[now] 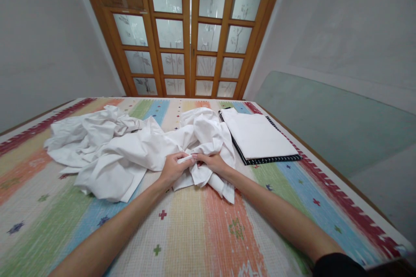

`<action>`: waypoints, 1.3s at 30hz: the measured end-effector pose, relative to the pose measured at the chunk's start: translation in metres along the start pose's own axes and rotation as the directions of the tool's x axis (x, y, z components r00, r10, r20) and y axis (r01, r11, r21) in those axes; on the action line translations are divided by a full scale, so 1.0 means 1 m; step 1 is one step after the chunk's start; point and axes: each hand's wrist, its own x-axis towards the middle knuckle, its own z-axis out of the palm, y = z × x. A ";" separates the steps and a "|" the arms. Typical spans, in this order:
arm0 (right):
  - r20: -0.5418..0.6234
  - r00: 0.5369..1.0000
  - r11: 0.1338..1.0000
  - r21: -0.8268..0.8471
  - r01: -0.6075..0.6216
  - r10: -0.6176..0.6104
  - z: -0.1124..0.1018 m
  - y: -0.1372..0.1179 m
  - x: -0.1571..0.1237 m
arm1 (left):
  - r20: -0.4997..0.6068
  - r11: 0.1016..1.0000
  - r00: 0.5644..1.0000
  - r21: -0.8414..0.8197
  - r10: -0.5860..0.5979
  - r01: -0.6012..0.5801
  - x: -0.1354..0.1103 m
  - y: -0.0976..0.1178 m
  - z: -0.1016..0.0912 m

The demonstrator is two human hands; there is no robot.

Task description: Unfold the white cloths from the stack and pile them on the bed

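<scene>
With our left hand and right hand both pinched shut on one edge of the crumpled white garment heaped on the striped bed mat, we'd best draw that edge taut and flat, clear of the folded stack.

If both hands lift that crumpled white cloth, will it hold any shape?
Probably not: the white cloth lies in soft creases, so it should droop from the left hand and right hand. It looks thin, likely light. Its spread-out bulk may drag across the mat.
</scene>
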 end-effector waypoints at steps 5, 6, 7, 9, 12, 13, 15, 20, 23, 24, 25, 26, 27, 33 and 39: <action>-0.003 1.000 1.000 0.014 -0.007 0.007 0.002 -0.001 0.002 | -0.016 0.999 1.000 0.036 0.006 -0.005 0.001 -0.004 0.001; -0.002 1.000 1.000 0.011 -0.018 0.018 0.002 -0.001 0.002 | -0.020 0.999 1.000 0.038 0.006 -0.005 0.001 -0.004 0.001; -0.003 1.000 1.000 0.004 -0.031 0.031 0.002 -0.001 0.002 | -0.022 0.999 1.000 0.039 0.005 -0.004 0.001 -0.004 0.001; -0.011 0.999 0.999 -0.016 -0.048 0.048 0.003 -0.001 0.001 | -0.022 0.999 1.000 0.044 0.008 -0.007 0.001 -0.004 0.001; -0.032 0.998 0.997 -0.062 -0.050 0.048 0.004 -0.001 0.000 | -0.030 0.997 0.999 0.067 0.025 -0.023 0.001 -0.002 0.001; -0.039 0.998 0.996 -0.080 -0.048 0.045 0.004 -0.001 -0.001 | -0.036 0.997 0.999 0.076 0.031 -0.028 0.001 -0.002 0.001; -0.047 0.998 0.992 -0.121 -0.043 0.037 0.005 -0.003 -0.004 | -0.043 0.996 0.998 0.088 0.037 -0.034 0.001 0.000 0.001; -0.038 0.997 0.976 -0.210 0.057 -0.067 0.004 -0.010 -0.010 | -0.024 0.993 0.998 0.101 0.058 -0.055 -0.001 0.001 0.001; 0.018 0.989 0.952 -0.267 0.147 -0.148 0.001 -0.014 -0.011 | -0.020 0.993 0.998 0.102 0.067 -0.064 -0.001 0.002 0.002; 0.039 0.986 0.945 -0.283 0.167 -0.163 -0.001 -0.014 -0.011 | -0.020 0.992 0.997 0.104 0.068 -0.066 -0.001 0.002 0.002; 0.057 0.983 0.939 -0.293 0.181 -0.172 -0.001 -0.014 -0.010 | -0.023 0.992 0.997 0.108 0.070 -0.067 -0.002 0.001 0.002; 0.064 0.981 0.936 -0.296 0.194 -0.183 -0.002 -0.014 -0.009 | -0.026 0.991 0.997 0.111 0.072 -0.069 -0.002 0.001 0.002; 0.060 0.978 0.934 -0.290 0.206 -0.197 -0.002 -0.013 -0.008 | -0.028 0.991 0.997 0.114 0.074 -0.070 -0.002 0.001 0.002; -0.047 0.989 0.981 -0.139 0.134 -0.141 0.002 -0.008 -0.001 | -0.051 0.988 0.994 0.127 0.093 -0.086 -0.003 0.000 0.004; -0.023 0.974 0.973 0.055 -0.226 0.227 0.005 -0.014 0.002 | -0.066 0.986 0.992 0.134 0.108 -0.098 -0.006 0.000 0.006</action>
